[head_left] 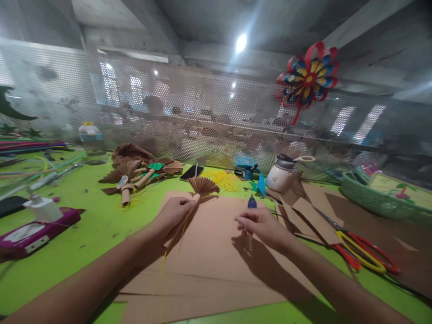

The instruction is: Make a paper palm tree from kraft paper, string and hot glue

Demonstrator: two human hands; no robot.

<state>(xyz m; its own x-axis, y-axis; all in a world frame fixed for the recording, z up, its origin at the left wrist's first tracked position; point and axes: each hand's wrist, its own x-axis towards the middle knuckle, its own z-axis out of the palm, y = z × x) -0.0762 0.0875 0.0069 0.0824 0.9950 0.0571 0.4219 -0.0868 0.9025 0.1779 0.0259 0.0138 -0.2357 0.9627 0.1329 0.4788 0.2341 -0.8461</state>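
My left hand (173, 215) is closed around the base of a pleated brown paper fan (203, 185), with thin yellow strips trailing down from my fingers. My right hand (261, 225) is closed on a slim tool with a blue tip (251, 202), which looks like a small glue gun or pen. Both hands hover over a large brown cardboard sheet (209, 265) lying on the green table (94, 225).
Finished brown paper fans (135, 173) lie at the back left near a black phone (191, 172) and yellow shreds (222, 179). A white glue bottle (279, 174), cardboard offcuts (313, 211), red and yellow scissors (362, 255) and a green basket (374, 198) are on the right. A purple case (33, 231) sits on the left.
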